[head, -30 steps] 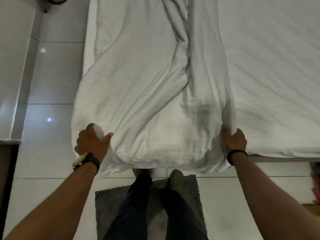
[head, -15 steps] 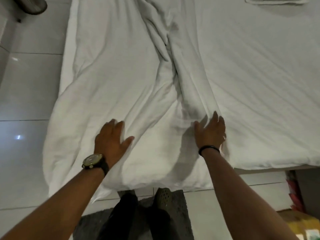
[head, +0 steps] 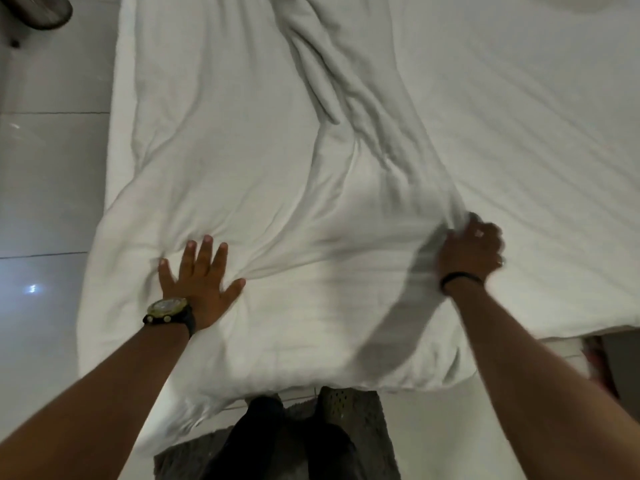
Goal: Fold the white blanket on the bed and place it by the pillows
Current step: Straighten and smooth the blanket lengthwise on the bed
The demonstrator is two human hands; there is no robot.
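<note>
The white blanket [head: 263, 174] lies rumpled along the left half of the bed, its near end hanging over the foot edge. My left hand [head: 199, 278] rests flat on it with fingers spread, a watch on the wrist. My right hand [head: 469, 249] is blurred and closed around a bunch of the blanket's right edge, where it meets the bare white sheet [head: 526, 133]. A curved pale edge at the top right corner may be a pillow [head: 588, 1]; most of it is out of frame.
Pale tiled floor [head: 48, 188] runs along the bed's left side. A dark metal object [head: 38, 10] stands at the top left. My legs stand on a grey mat [head: 360, 438] at the bed's foot. Something reddish [head: 597, 358] sits under the bed's right corner.
Both hands left the blanket's hanging end and moved onto the bed. The left hand slid left and flattened. The right hand swept right and closed on the blanket's edge.
</note>
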